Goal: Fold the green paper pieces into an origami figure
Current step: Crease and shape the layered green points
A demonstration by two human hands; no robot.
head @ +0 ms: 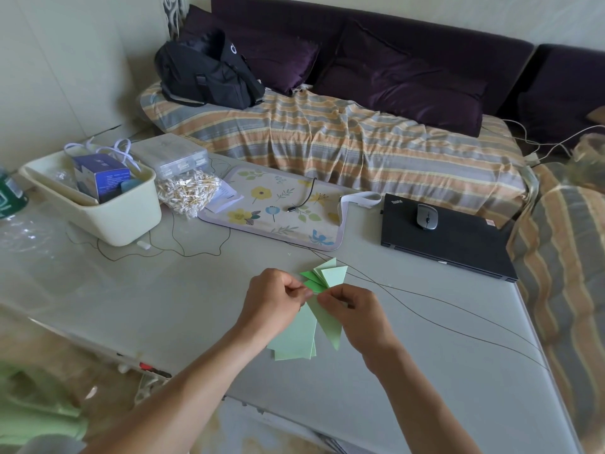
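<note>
Green paper, thin and pale, is what we have between our fingers just below the centre of the frame: the green paper pieces (307,309) sit gathered into one bundle over the near part of the grey worktop (163,306). Our left hand (273,299) pinches the bundle at its narrow waist from the left, thumb and forefinger curled onto it, and our right hand (352,311) pinches the same waist from the right, so both grips are clamped on the paper, fingertips nearly meeting.

We judge the sheets light, stiff enough to keep a crease yet easy to crumple or tear, and rather slick against each other, so the layers could slide apart if the pinch loosens. The waist, where the folds converge, looks like the sound place to hold; the free tips would only bend.

The long axis runs from the lower middle of the frame up toward the centre, tilted slightly right. Several triangular points fan upward and to the right above our fingers, while longer flat strips and one sharp triangle hang toward the bottom of the frame. We cannot tell whether the lower ends touch the worktop. A thin dark cable (425,317) crosses the worktop just right of the paper.
</note>
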